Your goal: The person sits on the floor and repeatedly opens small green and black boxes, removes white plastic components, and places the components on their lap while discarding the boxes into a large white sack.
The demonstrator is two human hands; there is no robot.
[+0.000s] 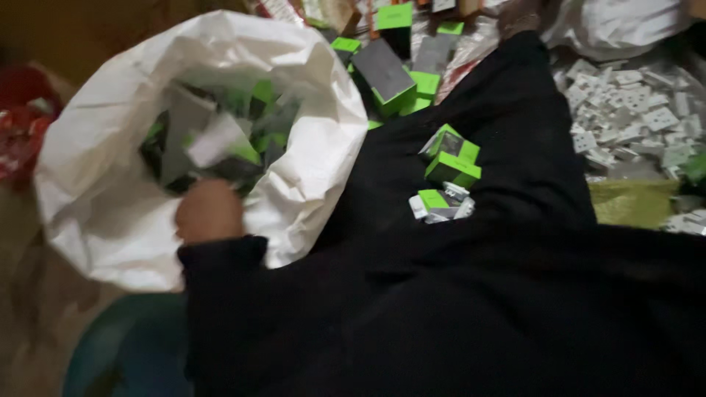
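A large white sack [110,213] fills the frame from nine o'clock up to twelve, its mouth rolled open and turned toward the camera. The rim curves from ten o'clock round to four o'clock of the opening, leaving a dark hollow in the middle where green-and-grey small boxes [220,136] lie heaped and blurred. The left hand [208,212] sits at the six o'clock edge of that opening, right on the lower rim, with the black sleeve [220,257] ending at the wrist. It looks bunched, knuckles up, but the blur keeps me from telling whether it grips the sack cloth or merely rests on it.

The right hand does not show; black cloth [478,294] covers the whole lower right, from three o'clock to six.

At about three o'clock of the sack's mouth, on the black cloth, lies a small cluster of green boxes [450,165], well apart from the left hand. At twelve to one o'clock, just beyond the sack's rim, more boxes [390,73] crowd together, leaving little open room there. At two to three o'clock a heap of white socket parts [632,110] spreads across the floor. At seven o'clock, below the sack, a dark green round tub [125,345] sits close under it.
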